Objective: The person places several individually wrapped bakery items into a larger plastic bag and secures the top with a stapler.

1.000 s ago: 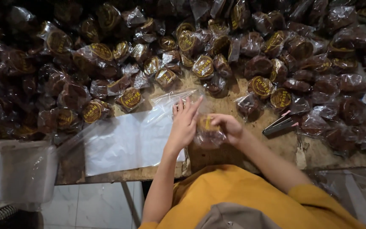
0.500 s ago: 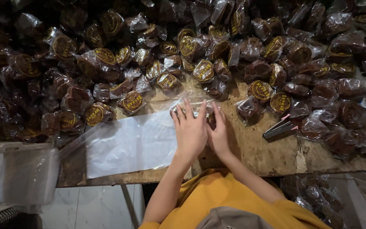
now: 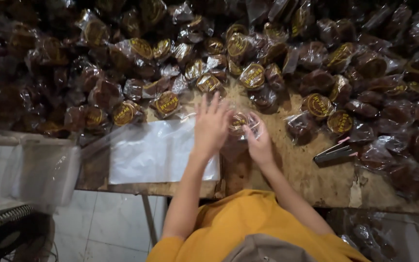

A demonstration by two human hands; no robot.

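Both my hands meet at the middle of a wooden table (image 3: 316, 179). My right hand (image 3: 259, 143) grips a small clear plastic packet (image 3: 242, 122) holding a dark brown round cake with a yellow label. My left hand (image 3: 212, 123) lies flat against the packet's left side, fingers spread and pointing away from me. A stack of empty clear bags (image 3: 156, 153) lies just left of my hands.
A big heap of wrapped dark cakes (image 3: 248, 53) covers the far and right parts of the table. A dark stapler-like tool (image 3: 338, 153) lies to the right. A clear plastic tub (image 3: 40, 170) and a fan (image 3: 6, 235) are at the left, over a tiled floor.
A second ago my right hand held the packet while my left hand hovered open. My hands then closed together over it and shifted slightly forward; now the left palm presses its side.
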